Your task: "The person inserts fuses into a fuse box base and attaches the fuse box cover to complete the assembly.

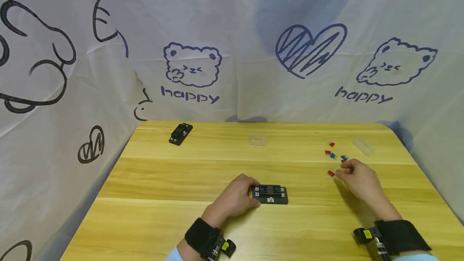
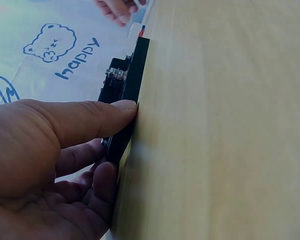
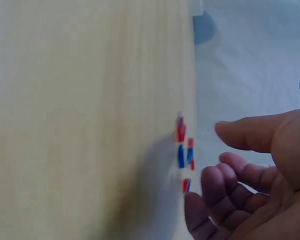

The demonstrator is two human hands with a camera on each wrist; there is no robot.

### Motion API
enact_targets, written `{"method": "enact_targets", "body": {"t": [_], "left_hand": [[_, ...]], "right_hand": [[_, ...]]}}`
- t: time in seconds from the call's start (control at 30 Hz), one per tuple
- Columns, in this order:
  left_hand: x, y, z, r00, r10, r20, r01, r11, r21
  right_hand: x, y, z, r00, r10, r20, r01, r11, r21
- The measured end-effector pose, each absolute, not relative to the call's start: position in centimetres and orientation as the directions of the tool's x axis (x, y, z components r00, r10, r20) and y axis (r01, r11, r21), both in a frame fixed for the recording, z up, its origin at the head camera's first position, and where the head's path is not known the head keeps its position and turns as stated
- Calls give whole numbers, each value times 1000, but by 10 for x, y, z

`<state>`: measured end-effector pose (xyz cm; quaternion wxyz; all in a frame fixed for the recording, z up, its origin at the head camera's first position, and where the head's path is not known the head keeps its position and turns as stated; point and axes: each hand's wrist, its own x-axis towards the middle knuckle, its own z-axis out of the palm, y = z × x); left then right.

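My left hand point(image 1: 235, 196) grips the left end of a black fuse block point(image 1: 270, 200) with metal screw terminals, lying flat on the table. In the left wrist view, the thumb presses along the near side of the fuse block point(image 2: 136, 75), fingers on the other side. To the right, my right hand point(image 1: 362, 180) hovers over several small red and blue blade fuses. A red fuse point(image 1: 331, 173) lies just left of its fingertips, a blue fuse point(image 1: 333, 156) farther back. In the right wrist view, thumb and fingers are apart with nothing visible between them.
A second black fuse block point(image 1: 180, 133) lies at the back left of the wooden table point(image 1: 152, 180). One clear plastic cover point(image 1: 257, 140) is at the back middle, another clear cover point(image 1: 363, 146) at the back right. A printed cloth point(image 1: 246, 88) hangs behind.
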<state>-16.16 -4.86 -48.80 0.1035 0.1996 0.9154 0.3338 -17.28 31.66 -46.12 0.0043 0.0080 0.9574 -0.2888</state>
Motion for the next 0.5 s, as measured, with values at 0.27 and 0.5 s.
{"method": "enact_targets", "body": {"t": [0.27, 0.5], "left_hand": [[-161, -48, -486, -897, 438, -57, 300, 699, 649], [-161, -48, -485, -897, 437, -59, 298, 699, 650]], "right_hand": [[-177, 321, -475, -999, -21, -29, -4, 872, -490], [-182, 323, -479, -1000, -23, -11, -16, 895, -446]]}}
